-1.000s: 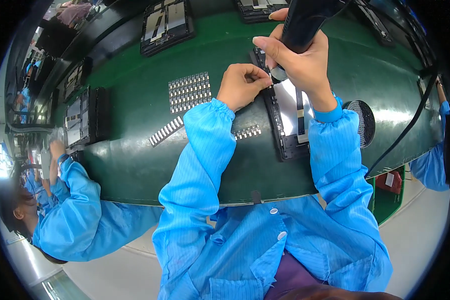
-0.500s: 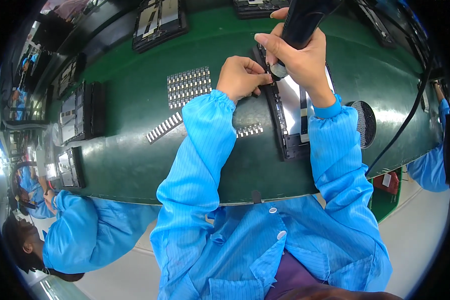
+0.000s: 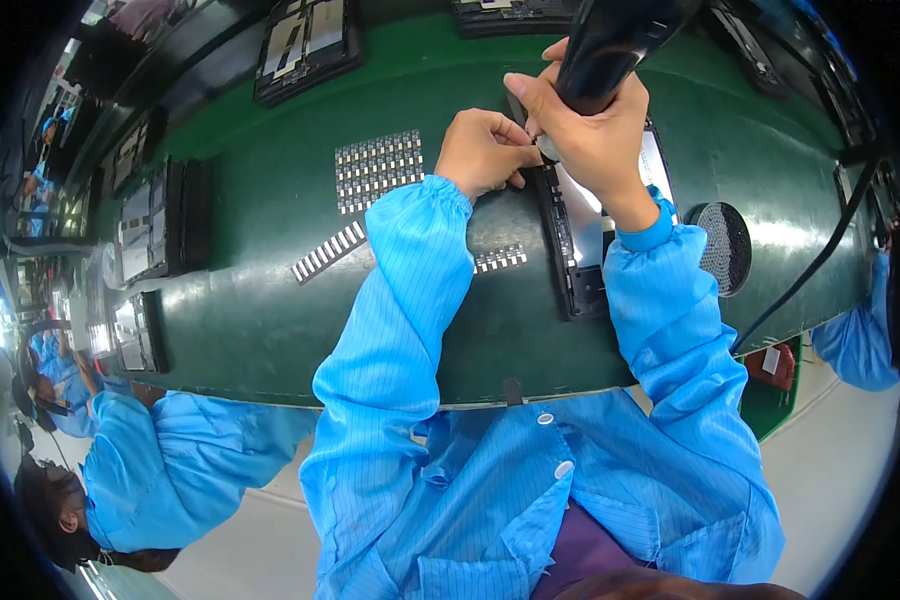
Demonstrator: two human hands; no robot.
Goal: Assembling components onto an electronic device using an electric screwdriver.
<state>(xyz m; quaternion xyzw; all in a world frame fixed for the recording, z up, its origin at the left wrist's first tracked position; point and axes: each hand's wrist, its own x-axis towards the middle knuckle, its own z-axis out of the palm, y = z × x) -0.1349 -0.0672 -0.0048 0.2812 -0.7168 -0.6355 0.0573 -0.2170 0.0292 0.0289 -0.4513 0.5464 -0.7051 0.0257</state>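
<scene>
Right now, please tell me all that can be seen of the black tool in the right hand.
The black tool has a thick, smooth, glossy body, perhaps plastic, and a greyish lower end. The right hand grips it. It is tilted, its lower end pointing down and left at the left edge of the device, beside the fingertips of the left hand; contact with either is unclear. Its top reaches the picture's upper rim.

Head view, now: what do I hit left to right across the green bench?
Dark flat devices at far left → sheet of small parts → left hand → right hand gripping a black handheld tool → round mesh dish → black cable.
</scene>
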